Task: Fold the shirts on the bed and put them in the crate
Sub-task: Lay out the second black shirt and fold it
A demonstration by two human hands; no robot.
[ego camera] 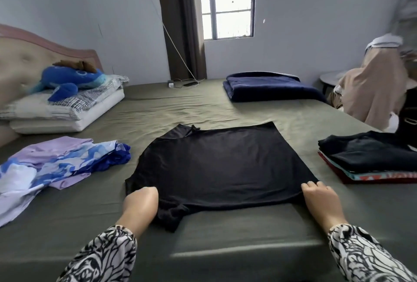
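Note:
A black shirt [222, 163] lies flat on the olive green bed [225, 243], partly folded, with a sleeve bunched at its near left corner. My left hand [141, 202] grips the near left edge with curled fingers. At the near right corner my right hand [319, 199] grips the cloth, fingertips tucked over the edge. A stack of folded shirts [370, 157], black on top with red and teal beneath, sits at the right. Unfolded purple and blue-white shirts [56, 164] lie heaped at the left. No crate is in view.
White pillows [67, 110] with a blue plush whale [67, 81] sit at the far left by the headboard. A folded navy blanket [270, 86] lies at the far side. A beige garment [374, 87] hangs at the right. A charger and cable [180, 83] rest under the window.

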